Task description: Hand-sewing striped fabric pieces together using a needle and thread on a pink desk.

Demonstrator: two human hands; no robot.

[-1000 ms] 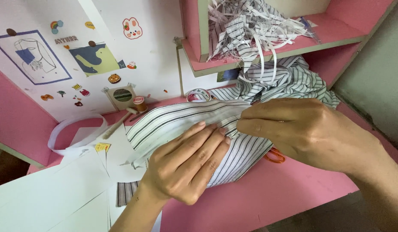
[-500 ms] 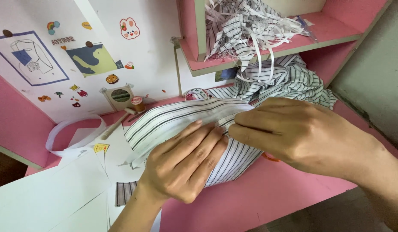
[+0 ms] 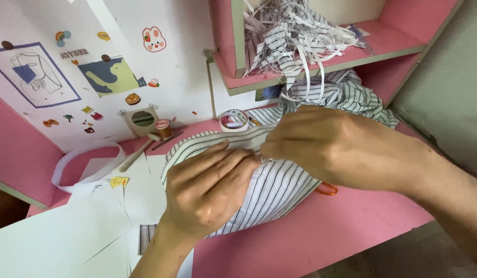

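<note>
The striped cloth lies on the pink tabletop; the left hand presses it flat, fingers together; the right hand has its grip pinched on a fold; hold it snug and smooth, I think.

The middle of the striped cloth is covered by the left hand and right hand, whose fingertips are hidden. Orange scissor handles are mostly concealed under it. Both forearms are cut off.
</note>
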